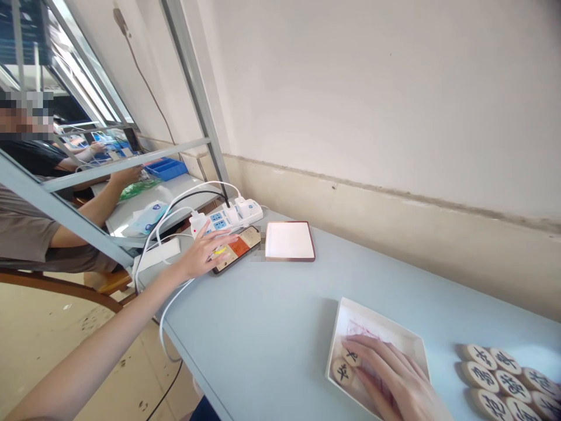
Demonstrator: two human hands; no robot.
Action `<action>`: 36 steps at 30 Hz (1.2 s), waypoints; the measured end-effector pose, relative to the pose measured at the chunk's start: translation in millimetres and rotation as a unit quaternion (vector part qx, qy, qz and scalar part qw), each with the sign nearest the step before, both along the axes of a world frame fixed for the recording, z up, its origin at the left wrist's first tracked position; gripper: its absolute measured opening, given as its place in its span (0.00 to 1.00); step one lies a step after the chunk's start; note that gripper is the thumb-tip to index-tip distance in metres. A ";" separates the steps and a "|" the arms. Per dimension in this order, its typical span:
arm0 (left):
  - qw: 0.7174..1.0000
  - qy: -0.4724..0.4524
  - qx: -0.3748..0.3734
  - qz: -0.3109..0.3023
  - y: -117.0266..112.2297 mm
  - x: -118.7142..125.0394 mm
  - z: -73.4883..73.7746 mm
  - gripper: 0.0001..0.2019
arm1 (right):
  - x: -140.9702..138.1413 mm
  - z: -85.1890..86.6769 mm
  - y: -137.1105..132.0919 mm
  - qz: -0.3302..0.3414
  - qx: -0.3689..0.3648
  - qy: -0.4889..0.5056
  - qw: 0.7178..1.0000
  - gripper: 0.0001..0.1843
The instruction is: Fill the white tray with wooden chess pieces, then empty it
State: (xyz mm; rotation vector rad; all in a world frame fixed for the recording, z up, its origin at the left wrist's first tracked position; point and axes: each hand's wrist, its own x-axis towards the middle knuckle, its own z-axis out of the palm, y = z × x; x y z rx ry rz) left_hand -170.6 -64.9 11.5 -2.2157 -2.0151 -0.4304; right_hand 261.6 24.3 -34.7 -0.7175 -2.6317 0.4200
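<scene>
My left hand (pixel 205 253) lies over a smartphone (pixel 242 245) at the table's back left, its fingers stretched out across the lit screen. At the lower right, my right hand (pixel 390 374) reaches into a white open box (pixel 382 318). Its thumb and fingers are closed round a round xiangqi piece (pixel 352 354) with a black character. A second xiangqi piece (pixel 342 371) lies beside it in the box's left corner. Some pinkish printed plastic shows under the hand, which hides the rest of the box. Several more xiangqi pieces (pixel 480 377) sit in rows right of the box.
A white power strip (pixel 225 217) with plugs and cables stands behind the phone. Near the wall lies a white box lid (pixel 289 241) with a dark edge. A metal frame (pixel 193 88) rises at the left; beyond it a person sits at another table with a blue tray (pixel 166 168).
</scene>
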 end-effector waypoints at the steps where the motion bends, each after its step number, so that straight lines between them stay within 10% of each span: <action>1: 1.000 -0.003 0.016 0.005 -1.0 0.4 0.9 0.22 | 0.2 0.3 -0.9 -0.002 -0.005 -0.001 1.000 0.15; 12: 0.989 -0.021 0.141 0.024 3.1 24.5 5.9 0.15 | -1.8 -13.3 -4.0 -0.057 -0.065 0.062 0.994 0.13; 24: 0.977 -0.118 0.029 -0.176 48.9 183.2 8.1 0.15 | 21.6 33.6 -14.8 -0.157 -0.005 0.167 0.973 0.14; 36: 0.971 -0.195 -0.018 -0.135 58.9 200.1 5.1 0.17 | 85.7 20.3 -28.4 -0.200 0.114 -0.014 0.973 0.10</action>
